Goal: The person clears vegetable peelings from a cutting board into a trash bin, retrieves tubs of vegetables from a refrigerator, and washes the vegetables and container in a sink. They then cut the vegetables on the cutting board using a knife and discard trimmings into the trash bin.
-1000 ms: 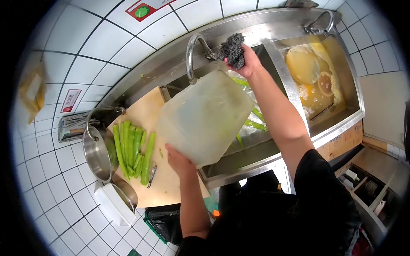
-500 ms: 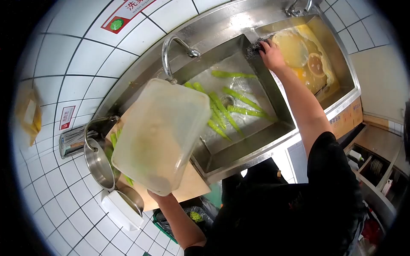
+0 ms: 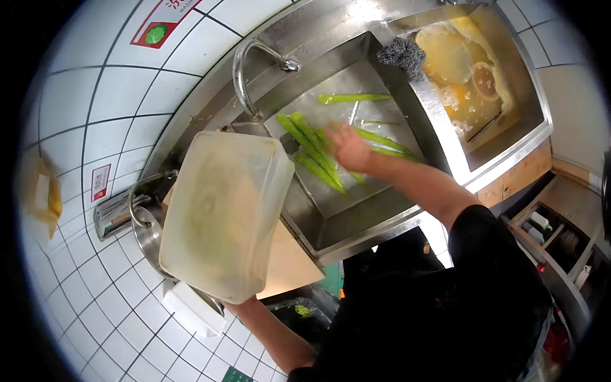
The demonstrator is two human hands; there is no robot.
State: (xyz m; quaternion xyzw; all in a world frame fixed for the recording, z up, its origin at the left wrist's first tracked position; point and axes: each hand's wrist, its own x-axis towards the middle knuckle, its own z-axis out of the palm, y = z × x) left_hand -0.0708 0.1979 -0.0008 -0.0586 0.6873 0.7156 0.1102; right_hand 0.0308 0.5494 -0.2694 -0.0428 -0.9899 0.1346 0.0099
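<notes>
At the lower end of a cloudy plastic container [image 3: 219, 210], my left hand [image 3: 245, 307] grips its edge; most of the fingers are hidden behind it. The container is tilted above the counter, left of the sink. My right hand [image 3: 349, 148] is over the middle sink basin [image 3: 356, 216], its fingers smeared by motion. Long green stalks [image 3: 312, 149] lie in the basin beneath and beside that hand. A dark grey lump [image 3: 289, 142] shows between the stalks and the container. On the divider between basins sits a grey scouring pad [image 3: 402, 56].
A curved faucet [image 3: 240, 76] rises at the basin's back left corner. The right basin holds yellowish, foamy water [image 3: 445, 60] with submerged dishes. Below the container are a wooden board [image 3: 289, 261], a metal pot [image 3: 149, 239] and a white box [image 3: 191, 309].
My right hand has left the scouring pad on the divider and moved left and down over the stalks. The container has shifted slightly left and downward, still in my left hand.
</notes>
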